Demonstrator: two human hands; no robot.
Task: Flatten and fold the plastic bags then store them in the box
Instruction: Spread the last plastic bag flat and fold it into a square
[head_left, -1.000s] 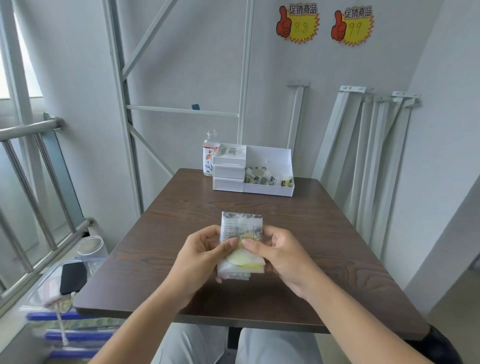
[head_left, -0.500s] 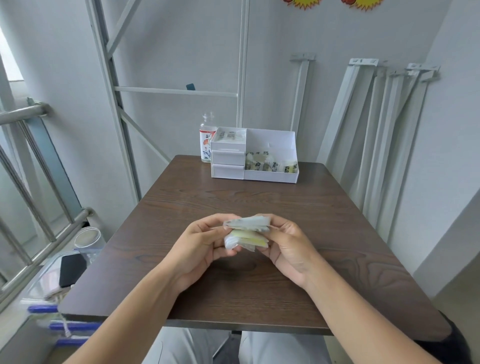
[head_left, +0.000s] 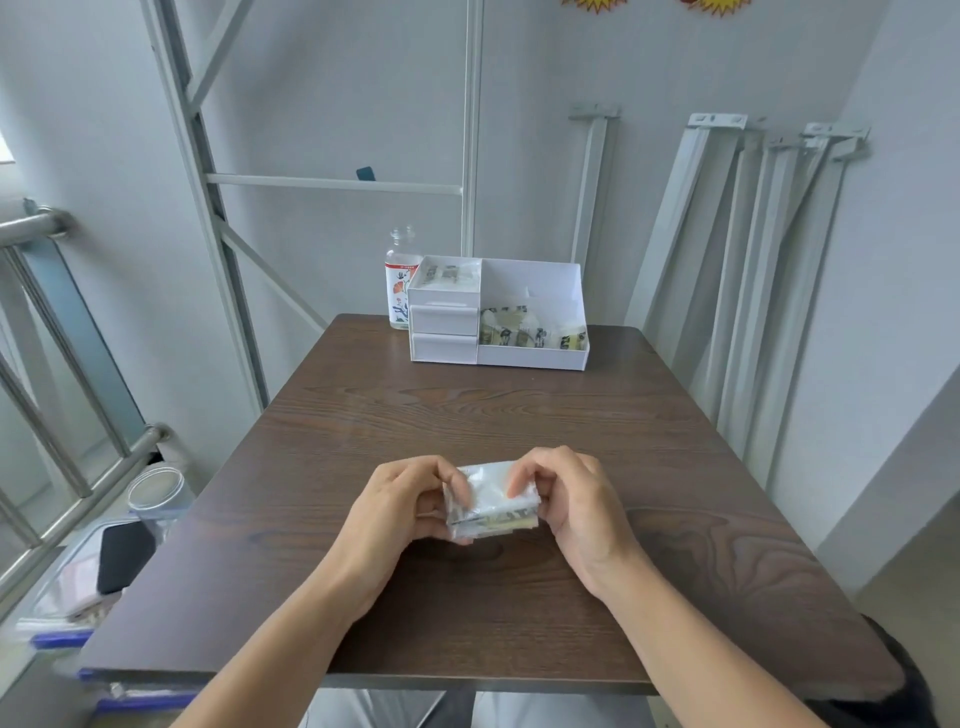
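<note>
A folded plastic bag (head_left: 491, 501), clear with black print and a yellow patch, forms a small thick packet just above the brown table (head_left: 467, 415). My left hand (head_left: 400, 506) pinches its left end and my right hand (head_left: 566, 499) pinches its right end, fingers curled over the top. At the far edge of the table stands the white box (head_left: 530, 317), an open bin with two small drawers on its left. Several folded bags lie in the bin and on top of the drawers.
A clear bottle (head_left: 401, 283) with a printed label stands behind the box's left side. Grey metal rails lean on the wall at the right. A railing, a clear jar (head_left: 156, 493) and a plastic bin with a dark phone (head_left: 124, 556) sit left of the table.
The bag's upright flap has been folded down, so the packet is now about half as tall and thicker. Both hands kept hold of its ends and lowered it toward the table.
</note>
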